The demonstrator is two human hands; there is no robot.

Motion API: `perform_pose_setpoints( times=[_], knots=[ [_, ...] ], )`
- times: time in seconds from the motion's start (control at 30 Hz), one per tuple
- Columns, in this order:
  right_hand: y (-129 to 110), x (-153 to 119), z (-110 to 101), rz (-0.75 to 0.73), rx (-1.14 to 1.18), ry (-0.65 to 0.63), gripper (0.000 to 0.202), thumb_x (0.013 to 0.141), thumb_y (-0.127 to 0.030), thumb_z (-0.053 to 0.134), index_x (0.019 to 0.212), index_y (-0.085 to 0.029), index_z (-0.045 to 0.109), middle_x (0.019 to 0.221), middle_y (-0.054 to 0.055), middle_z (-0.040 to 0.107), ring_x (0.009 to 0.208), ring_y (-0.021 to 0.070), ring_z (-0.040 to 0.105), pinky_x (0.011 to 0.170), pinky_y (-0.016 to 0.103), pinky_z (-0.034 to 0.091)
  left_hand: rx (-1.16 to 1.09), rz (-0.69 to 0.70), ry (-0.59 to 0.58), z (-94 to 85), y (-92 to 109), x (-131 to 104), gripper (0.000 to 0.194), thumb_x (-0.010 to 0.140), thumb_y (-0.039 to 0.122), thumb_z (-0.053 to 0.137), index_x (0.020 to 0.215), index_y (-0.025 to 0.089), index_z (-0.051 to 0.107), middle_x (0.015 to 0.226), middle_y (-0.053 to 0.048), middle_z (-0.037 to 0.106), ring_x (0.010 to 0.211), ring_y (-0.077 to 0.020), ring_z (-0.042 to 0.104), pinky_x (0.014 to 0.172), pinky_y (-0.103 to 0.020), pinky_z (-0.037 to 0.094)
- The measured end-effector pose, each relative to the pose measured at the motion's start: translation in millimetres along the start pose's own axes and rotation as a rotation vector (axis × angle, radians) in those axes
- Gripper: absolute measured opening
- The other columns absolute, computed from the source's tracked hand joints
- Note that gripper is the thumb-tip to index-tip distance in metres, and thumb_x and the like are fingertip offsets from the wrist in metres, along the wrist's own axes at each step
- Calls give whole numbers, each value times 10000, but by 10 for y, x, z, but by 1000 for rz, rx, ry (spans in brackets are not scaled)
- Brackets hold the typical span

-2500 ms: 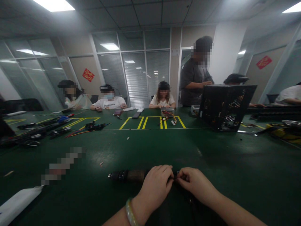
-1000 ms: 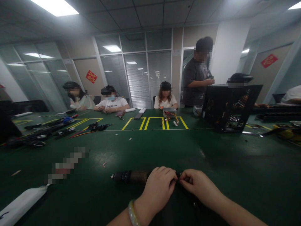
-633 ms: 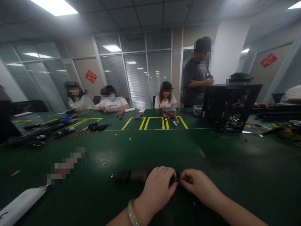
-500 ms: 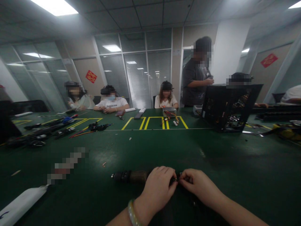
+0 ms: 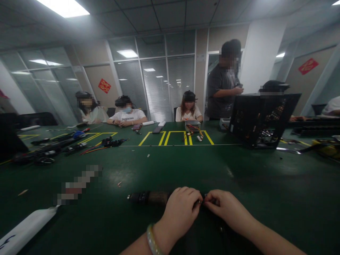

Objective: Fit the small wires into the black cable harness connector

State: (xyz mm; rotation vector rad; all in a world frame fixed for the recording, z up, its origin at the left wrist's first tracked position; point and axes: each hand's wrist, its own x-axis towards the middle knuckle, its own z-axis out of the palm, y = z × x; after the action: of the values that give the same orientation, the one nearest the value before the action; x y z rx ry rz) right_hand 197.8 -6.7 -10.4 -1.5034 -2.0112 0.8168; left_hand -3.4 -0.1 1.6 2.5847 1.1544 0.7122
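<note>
Green tabletop (image 5: 170, 164), dark tool (image 5: 156, 198) half-hidden, left grip (image 5: 180, 209) around tiny indistinct part (image 5: 199, 202), right grip (image 5: 222, 204) unclear

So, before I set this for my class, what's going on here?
A dark cylindrical tool lies on a green table, partly covered by the person's left hand. The right hand is close beside it, fingers bent; whatever is between the two is too small and dark to make out. Across the table, other people sit or stand, some near a black computer case.

Tool (image 5: 157, 197) partly hidden, white object (image 5: 29, 226) cropped
</note>
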Motion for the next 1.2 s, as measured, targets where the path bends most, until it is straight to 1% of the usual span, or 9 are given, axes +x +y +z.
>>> perform_pose_setpoints(
  times=[0.13,0.33,0.43,0.53,0.67,0.77,0.87,0.97,1.2],
  knots=[
    [19,-2,-7,6,19,-10,129,861,-274,582,817,-203,680,771,-14,699,678,147,627,585,207,402,37,-46,-5,-4,6,4,111,849,199,627,948,230,590,1010,6,646,946,-199,574,872,-364,419],
    [35,-7,3,9,6,-12,130,858,-286,586,826,-206,683,741,-16,692,670,150,621,575,211,393,53,22,-20,3,3,4,122,862,147,577,943,236,593,1035,9,642,975,-192,575,879,-354,411],
    [45,-5,17,0,27,-14,137,864,-285,577,826,-202,678,748,-12,696,674,152,627,580,214,397,45,8,4,13,-1,4,151,851,162,588,987,228,581,1111,-14,627,1009,-204,569,910,-366,411],
    [42,-8,21,0,35,-5,132,860,-287,585,819,-199,674,757,-8,697,679,156,633,582,217,400,39,-21,15,14,0,4,108,850,182,598,947,221,570,1132,-14,626,1011,-209,572,919,-385,415],
    [10,-14,8,-5,31,-3,133,865,-289,582,821,-207,676,749,-16,695,672,150,626,580,216,396,28,13,7,2,3,-9,138,852,136,584,946,235,569,1151,10,626,1033,-199,570,916,-380,418],
    [-9,-12,0,-2,17,-7,140,865,-293,582,816,-205,679,734,-16,691,658,149,616,575,217,393,15,17,20,12,-9,-19,172,837,143,602,981,229,565,1205,-13,605,1072,-217,559,932,-398,415],
    [-7,-8,0,4,11,-9,142,865,-295,580,818,-202,676,750,-10,694,672,152,620,588,220,397,22,-1,29,34,-24,-15,124,841,184,620,949,215,568,1209,-31,603,1074,-227,559,937,-409,416],
    [10,-6,4,4,10,-8,148,870,-298,574,818,-202,673,752,-11,693,677,153,622,586,220,394,47,15,11,29,-20,-2,82,872,169,587,930,226,575,1205,-6,608,1073,-209,561,929,-397,420],
    [17,-9,11,-8,-1,-9,142,868,-299,582,813,-207,674,744,-20,687,667,150,619,575,217,388,54,0,14,-21,4,-4,156,842,168,622,981,219,570,1211,-23,603,1072,-210,564,936,-389,423]
  ],
)
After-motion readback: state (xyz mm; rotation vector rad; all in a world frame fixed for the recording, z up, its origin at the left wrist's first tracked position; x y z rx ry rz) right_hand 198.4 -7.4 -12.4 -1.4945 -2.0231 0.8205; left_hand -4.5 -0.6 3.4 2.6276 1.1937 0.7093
